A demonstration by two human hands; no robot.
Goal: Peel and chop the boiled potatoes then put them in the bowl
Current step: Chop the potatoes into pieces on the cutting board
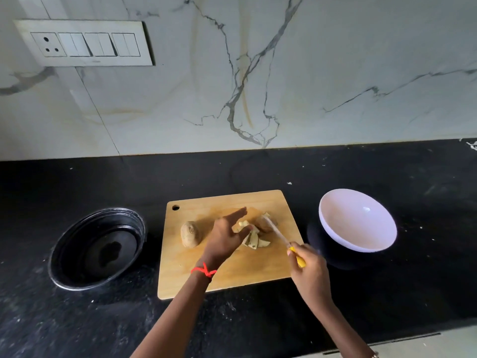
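Counter [387,293]: pan [64,244] beside board [245,272]; left hand [224,237] overlapping pieces [254,240].

The blade of my knife [280,236] is blurry. My left hand [227,236] covers some potato pieces [254,240]. Both arms are cut off below.

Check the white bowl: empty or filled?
Empty: the white bowl shows a bare interior; the potato pieces sit on the cutting board.
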